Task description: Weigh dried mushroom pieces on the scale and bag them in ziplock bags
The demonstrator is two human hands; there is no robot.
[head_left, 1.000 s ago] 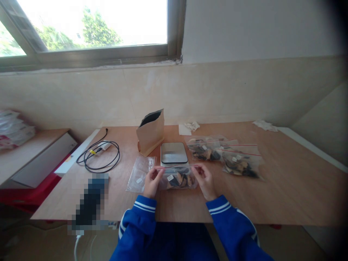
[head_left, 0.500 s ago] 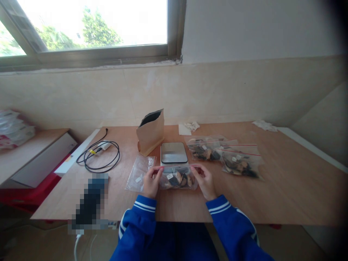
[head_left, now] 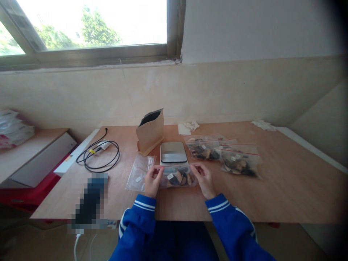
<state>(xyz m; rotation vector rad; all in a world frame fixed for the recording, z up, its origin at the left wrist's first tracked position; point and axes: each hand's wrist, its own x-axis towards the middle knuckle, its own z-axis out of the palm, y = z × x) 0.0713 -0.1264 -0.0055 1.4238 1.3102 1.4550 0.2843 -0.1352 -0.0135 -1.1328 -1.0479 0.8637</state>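
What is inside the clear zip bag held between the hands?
Inside the zip bag are black and tan pieces, perhaps dried. Any underneath are covered; whether the white label is inside cannot be told.

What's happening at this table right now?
Someone's left hand and right hand pinch the top edge of a clear zip bag of dark and tan pieces, in front of a kitchen scale. A flat clear bag lies by the left hand, filled zip bags lie to the right, and an open brown paper pouch stands behind.
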